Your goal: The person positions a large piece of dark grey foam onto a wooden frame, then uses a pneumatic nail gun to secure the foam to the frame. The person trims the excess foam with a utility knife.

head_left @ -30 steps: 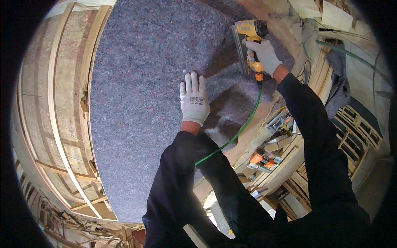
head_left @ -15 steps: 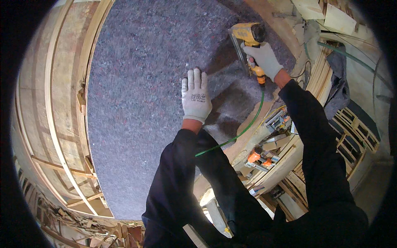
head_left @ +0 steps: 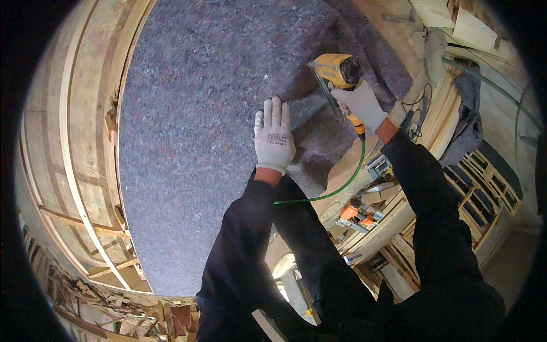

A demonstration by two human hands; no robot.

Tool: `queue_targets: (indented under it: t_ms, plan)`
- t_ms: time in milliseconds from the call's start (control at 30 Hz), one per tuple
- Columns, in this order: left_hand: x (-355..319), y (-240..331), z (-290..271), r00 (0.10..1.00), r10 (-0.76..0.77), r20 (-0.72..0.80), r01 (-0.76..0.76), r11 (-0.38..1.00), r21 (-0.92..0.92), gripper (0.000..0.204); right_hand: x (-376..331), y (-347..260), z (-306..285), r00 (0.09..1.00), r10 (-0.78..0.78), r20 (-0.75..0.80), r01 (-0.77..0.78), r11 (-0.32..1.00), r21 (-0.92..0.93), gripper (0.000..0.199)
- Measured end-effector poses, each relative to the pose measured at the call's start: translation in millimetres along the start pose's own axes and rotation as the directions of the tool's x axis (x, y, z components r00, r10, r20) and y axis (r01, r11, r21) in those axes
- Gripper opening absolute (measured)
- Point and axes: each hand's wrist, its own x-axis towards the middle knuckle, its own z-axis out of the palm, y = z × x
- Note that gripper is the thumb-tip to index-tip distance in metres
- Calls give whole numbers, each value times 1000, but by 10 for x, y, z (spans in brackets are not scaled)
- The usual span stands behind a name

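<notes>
My left hand (head_left: 274, 135), in a pale work glove, lies flat on a large grey-blue felt sheet (head_left: 188, 142), its fingers stretched away from me. To its right, my gloved right hand (head_left: 360, 105) grips a yellow-and-black pneumatic nail gun (head_left: 336, 69) by the handle. The tool's long magazine points toward the felt; whether its nose touches the sheet I cannot tell. From the orange handle end, a green air hose (head_left: 354, 175) curves back under my left forearm. The felt rumples into folds between and beyond my hands.
A wooden frame (head_left: 69, 148) with curved slats borders the felt on the left. At the right, an orange nail gun (head_left: 350, 210) lies among small boxes, near stacked wood strips (head_left: 444, 114) and a hanging dark cloth (head_left: 466, 119). Wood scraps (head_left: 137, 324) litter the lower left.
The nail gun and my right hand have shifted slightly left and down. My left hand stays flat, a little lower and to the right. The felt's folds at the right have changed shape.
</notes>
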Motion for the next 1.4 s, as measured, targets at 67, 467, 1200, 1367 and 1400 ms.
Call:
queue_targets:
  t_ms: [67,467,1200,1367,1400]
  plan:
    - [-50,-15,17,1000,7,-24,-7,1000,2,65,-44,38,73,1000,-7,-15,6,993,-115,18]
    - [-92,-22,91,999,-2,-38,3,1000,24,66,105,162,224,997,-78,3,75,945,-319,53]
    - [-596,-41,174,998,-63,8,63,998,-7,57,-259,692,420,987,-160,14,152,901,-407,43]
    - [-665,-64,254,998,-52,-38,53,999,10,61,-281,757,518,967,-231,105,254,880,-402,63]
    - [-664,-63,258,998,-60,-17,60,998,15,63,-260,741,543,969,-233,85,246,859,-449,64]
